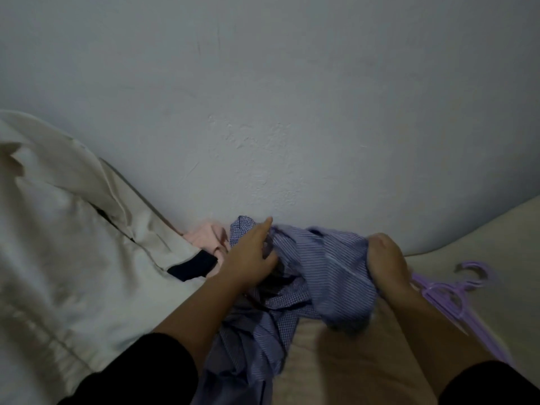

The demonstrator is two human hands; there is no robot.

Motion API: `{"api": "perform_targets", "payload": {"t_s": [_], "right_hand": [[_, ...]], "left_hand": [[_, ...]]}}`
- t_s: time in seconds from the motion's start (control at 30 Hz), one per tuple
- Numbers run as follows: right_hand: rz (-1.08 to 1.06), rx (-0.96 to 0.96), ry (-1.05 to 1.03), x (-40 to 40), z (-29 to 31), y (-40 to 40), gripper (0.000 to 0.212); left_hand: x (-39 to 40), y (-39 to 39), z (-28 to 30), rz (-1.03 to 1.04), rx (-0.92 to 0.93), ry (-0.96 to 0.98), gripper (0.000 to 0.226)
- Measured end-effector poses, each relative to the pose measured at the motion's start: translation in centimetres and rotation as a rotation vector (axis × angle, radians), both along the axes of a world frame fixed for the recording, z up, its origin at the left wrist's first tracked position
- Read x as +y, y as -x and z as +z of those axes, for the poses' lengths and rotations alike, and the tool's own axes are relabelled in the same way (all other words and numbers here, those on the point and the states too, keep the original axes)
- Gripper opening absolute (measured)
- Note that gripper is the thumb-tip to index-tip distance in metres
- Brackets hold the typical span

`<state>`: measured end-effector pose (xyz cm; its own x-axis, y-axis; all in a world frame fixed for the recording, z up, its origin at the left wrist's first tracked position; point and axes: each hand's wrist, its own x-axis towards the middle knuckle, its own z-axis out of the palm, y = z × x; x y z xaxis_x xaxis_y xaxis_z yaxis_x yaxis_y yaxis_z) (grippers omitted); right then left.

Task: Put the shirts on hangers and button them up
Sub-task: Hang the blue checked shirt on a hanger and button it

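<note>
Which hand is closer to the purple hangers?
Right. The right hand grips the striped shirt right beside the purple hangers; the left hand is across the shirt.
</note>
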<state>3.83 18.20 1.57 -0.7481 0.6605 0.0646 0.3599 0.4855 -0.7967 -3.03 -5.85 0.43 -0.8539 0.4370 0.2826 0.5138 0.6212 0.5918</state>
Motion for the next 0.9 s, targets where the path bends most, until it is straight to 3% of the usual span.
{"api": "perform_targets", "payload": {"t_s": [0.1,0.17,0.3,0.37,0.47,0.6,0.7,0.77,0.9], "right_hand": [[-0.056,-0.358,-0.113,2.2,-1.1,-1.8,0.051],[-0.03,-0.44,-0.16,2.1,-1.8,-2.3,0.059],[0.058,-0.286,-0.298,-0.2,-3.0,-1.7,0.051],[0.209,-0.158,-0.336,-1.8,-3.6,-0.9,0.043],[0.461,-0.058,-0.316,-4.7,-4.2,0.4,0.052],[0.482,-0.196,-0.156,-6.6,-5.3,2.6,0.07],[0.493,-0.356,-0.222,-5.5,-5.8,3.7,0.04],[0.533,-0.22,-0.088,-4.5,-5.0,3.3,0.026],[0.464,0.15,0.585,-2.9,-0.2,0.7,0.024]], "left_hand": [[-0.1,-1.0,-0.4,-0.005,-0.029,0.076,0.073],[-0.1,-1.3,-1.0,-0.008,-0.046,0.107,0.072],[-0.3,-1.0,-2.3,0.015,-0.073,0.122,0.07],[-0.4,-0.6,-3.0,0.021,-0.087,0.128,0.068],[-0.3,0.2,-4.2,0.034,-0.116,0.134,0.066],[0.3,1.0,-5.0,0.042,-0.177,0.078,0.067],[0.9,1.0,-4.5,0.047,-0.209,0.042,0.066],[1.2,1.1,-3.8,0.05,-0.214,0.012,0.065],[2.2,0.4,-1.4,-0.007,-0.286,-0.057,0.074]]}}
